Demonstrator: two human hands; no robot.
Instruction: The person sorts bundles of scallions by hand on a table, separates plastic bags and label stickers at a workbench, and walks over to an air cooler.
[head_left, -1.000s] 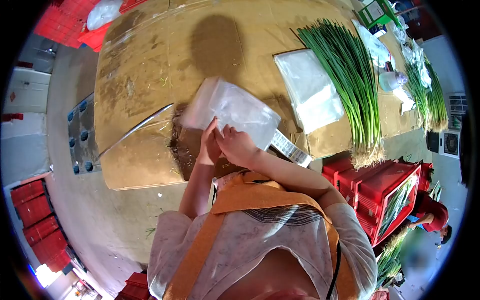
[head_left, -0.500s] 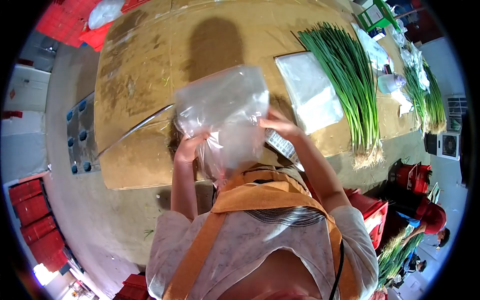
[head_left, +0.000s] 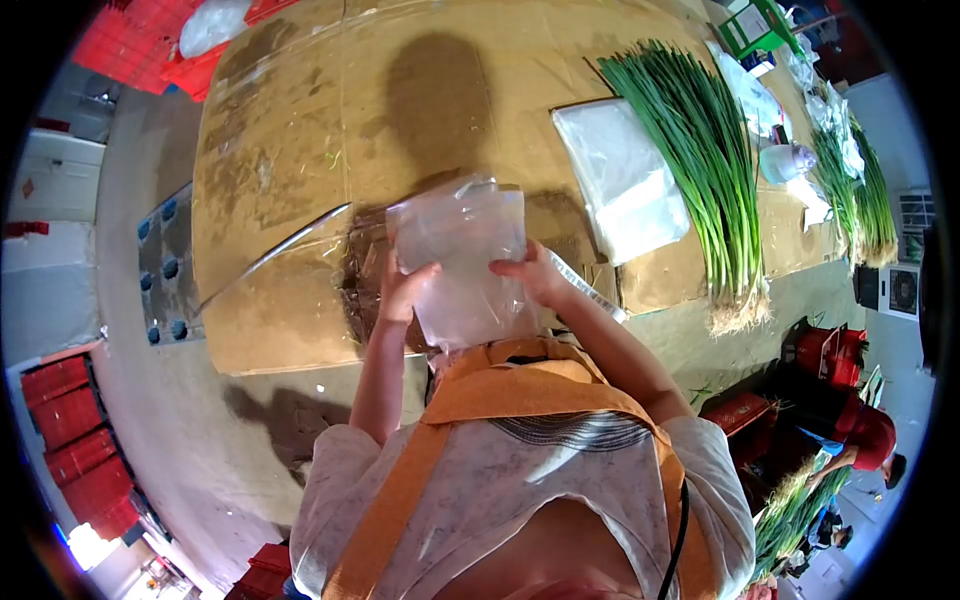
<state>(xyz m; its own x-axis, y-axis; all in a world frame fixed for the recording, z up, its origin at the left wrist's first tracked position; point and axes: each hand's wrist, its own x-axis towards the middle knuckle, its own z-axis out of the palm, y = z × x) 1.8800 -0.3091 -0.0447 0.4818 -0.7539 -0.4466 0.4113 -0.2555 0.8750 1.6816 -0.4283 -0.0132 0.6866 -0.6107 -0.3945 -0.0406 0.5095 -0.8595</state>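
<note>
Clear plastic bags (head_left: 465, 250), seemingly a stack, stand between my hands at the table's near edge, close to my apron. My left hand (head_left: 404, 285) grips their left side, its thumb across the front. On the right side my right hand (head_left: 535, 275) holds them the same way, thumb on the face and fingers behind. A printed strip (head_left: 590, 288) lies beside my right wrist, partly covered by the arm. Further right, another pile of clear bags (head_left: 622, 175) rests flat, next to a big bunch of green onions (head_left: 700, 165) with roots toward me.
Cardboard covers the table (head_left: 290, 130). A thin metal strip (head_left: 285, 250) juts over its left side. At the right are a spray bottle (head_left: 787, 162), more green onions (head_left: 868, 200) and a green box (head_left: 752, 30). A co-worker in a red shirt (head_left: 862, 435) bends over onions at lower right.
The bags have come down closer to my body and look narrower and more upright. Both hands have drawn nearer to each other with them.
</note>
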